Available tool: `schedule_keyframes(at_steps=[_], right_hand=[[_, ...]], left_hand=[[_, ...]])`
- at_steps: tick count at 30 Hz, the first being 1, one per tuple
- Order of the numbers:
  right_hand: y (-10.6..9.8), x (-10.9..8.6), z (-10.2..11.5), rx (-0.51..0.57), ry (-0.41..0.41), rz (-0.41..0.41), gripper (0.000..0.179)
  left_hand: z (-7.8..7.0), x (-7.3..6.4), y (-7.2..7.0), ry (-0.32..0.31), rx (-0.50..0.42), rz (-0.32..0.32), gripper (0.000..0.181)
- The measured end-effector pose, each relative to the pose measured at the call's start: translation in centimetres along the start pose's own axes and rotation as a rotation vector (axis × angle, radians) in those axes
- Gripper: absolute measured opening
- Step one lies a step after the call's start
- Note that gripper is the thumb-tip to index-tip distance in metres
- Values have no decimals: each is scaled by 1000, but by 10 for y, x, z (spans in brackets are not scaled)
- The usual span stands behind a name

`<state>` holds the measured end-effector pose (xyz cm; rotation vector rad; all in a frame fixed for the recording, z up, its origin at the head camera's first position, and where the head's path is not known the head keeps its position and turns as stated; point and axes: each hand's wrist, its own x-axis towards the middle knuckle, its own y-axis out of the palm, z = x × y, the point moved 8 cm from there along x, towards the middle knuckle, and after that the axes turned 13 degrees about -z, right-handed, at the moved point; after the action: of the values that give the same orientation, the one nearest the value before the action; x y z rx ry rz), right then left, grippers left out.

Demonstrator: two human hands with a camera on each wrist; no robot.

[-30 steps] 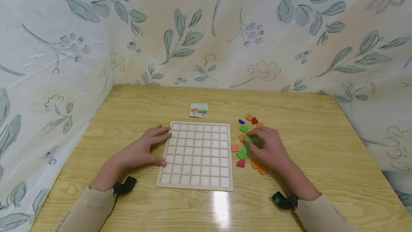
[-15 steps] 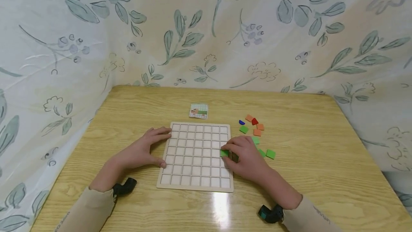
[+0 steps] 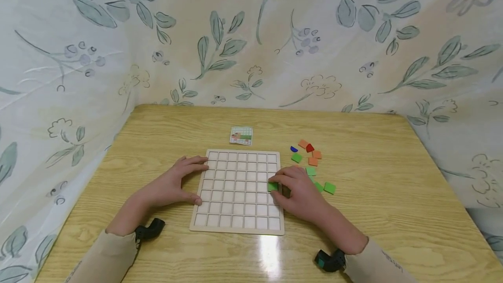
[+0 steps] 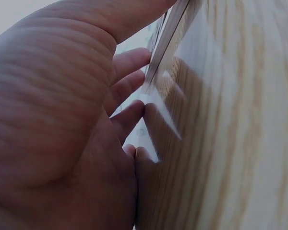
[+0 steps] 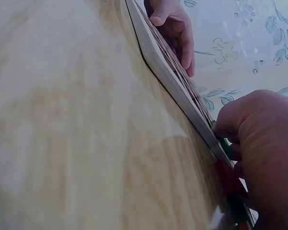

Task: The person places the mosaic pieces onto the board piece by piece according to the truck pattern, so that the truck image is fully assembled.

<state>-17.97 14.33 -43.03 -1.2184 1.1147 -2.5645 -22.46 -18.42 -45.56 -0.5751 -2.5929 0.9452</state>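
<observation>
A pale wooden board [image 3: 236,197], divided into square cells, lies on the table. My right hand [image 3: 298,191] pinches a green square tile [image 3: 273,186] between thumb and fingers, over the right-hand column of cells. In the right wrist view, the same green tile [image 5: 224,144] shows at the fingertips beside the board's edge [image 5: 175,86]. On the other side, my left hand [image 3: 173,184] rests with fingers spread, its thumb and fingertips at the board's left edge. The left wrist view shows those fingers [image 4: 129,86] reaching along the board's side.
Right of the board lie several flat pieces: orange squares [image 3: 303,143], a red rounded piece [image 3: 310,148], a blue half-circle [image 3: 294,149] and green squares [image 3: 329,188]. My right hand hides some. A small picture card [image 3: 241,136] lies behind the board. Patterned cloth [image 3: 251,47] hangs behind the table.
My right hand has moved left from the loose pieces to the board's right column, bringing the green tile, and has barely moved since. The left hand stays at the board's edge.
</observation>
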Motion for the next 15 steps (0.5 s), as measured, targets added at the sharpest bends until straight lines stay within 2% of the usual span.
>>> schedule_keyframes(at_steps=[8, 15], right_hand=[[-1, 1, 0, 31, -29, -20, 24], [-14, -1, -13, 6, 42, -60, 24]], left_hand=[[3, -4, -1, -3, 4, -14, 98], [3, -3, -1, -37, 8, 3, 97]])
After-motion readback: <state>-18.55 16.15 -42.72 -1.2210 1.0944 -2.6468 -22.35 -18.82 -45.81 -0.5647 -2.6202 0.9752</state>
